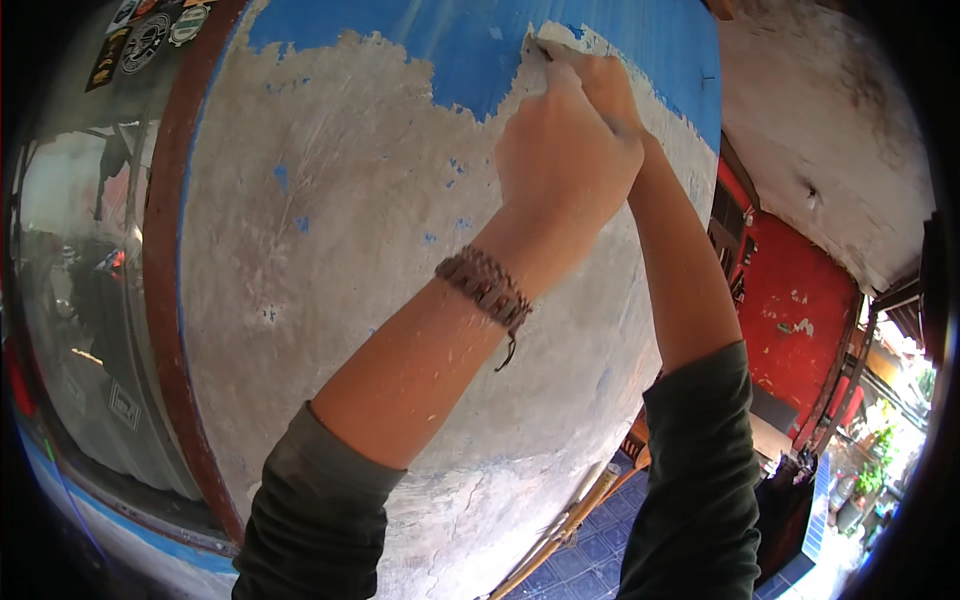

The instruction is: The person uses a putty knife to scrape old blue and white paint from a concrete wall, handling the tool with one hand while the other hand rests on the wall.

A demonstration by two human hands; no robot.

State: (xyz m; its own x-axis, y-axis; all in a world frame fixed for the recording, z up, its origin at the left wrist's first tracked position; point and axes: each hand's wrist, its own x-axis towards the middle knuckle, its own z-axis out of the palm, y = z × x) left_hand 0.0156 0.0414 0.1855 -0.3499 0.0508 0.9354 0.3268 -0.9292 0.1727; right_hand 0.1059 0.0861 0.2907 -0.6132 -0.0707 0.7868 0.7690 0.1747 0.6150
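Note:
Both of my hands are raised high against a wall [330, 220], where blue paint [480, 60] ends in a ragged edge above bare grey plaster. My left hand [560, 145], with a braided brown bracelet [485, 285] at its wrist, is closed in front of the right one and overlaps it. Behind it my right hand [605, 85] is closed as well, its fingers at the paint's edge. A thin dark-tipped tool [541, 49] pokes out past the fingers against the wall. The hands hide most of it.
At the left, a brown frame [165, 250] borders a glass pane [80, 300] with stickers. Wooden poles [570, 525] lean by the wall's lower right, over a blue tiled floor [600, 540]. Farther right are a red wall [795, 310] and potted plants [870, 480].

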